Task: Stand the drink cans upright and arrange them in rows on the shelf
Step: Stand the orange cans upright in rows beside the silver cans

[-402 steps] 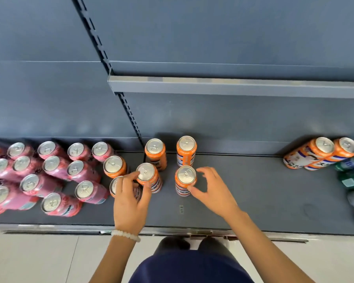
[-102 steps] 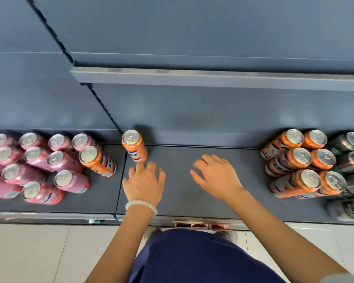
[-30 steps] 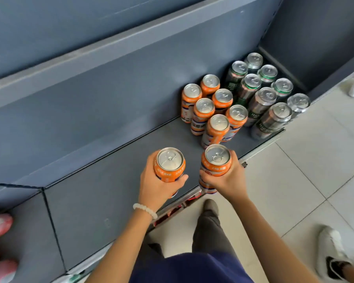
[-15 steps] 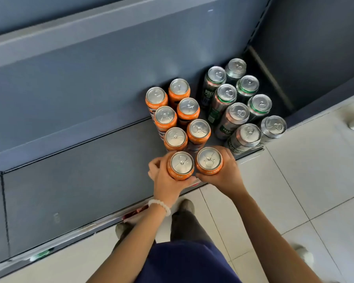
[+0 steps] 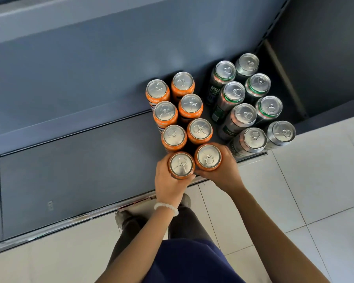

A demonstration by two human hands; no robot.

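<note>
Your left hand [image 5: 168, 180] is wrapped around one upright orange can [image 5: 181, 165] and your right hand [image 5: 225, 170] around another [image 5: 208, 157], side by side at the front edge of the shelf [image 5: 80, 170]. Behind them stand six more orange cans [image 5: 179, 111] in two rows; silver-green cans [image 5: 251, 103] stand just beside.

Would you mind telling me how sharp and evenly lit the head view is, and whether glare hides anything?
Head view: sharp on the can lids and both hands, left hand and right hand; soft glare patches on the shelf back panel hide nothing; wide-angle lens bends the shelf edge; dark cans sit in dimmer light.
</note>
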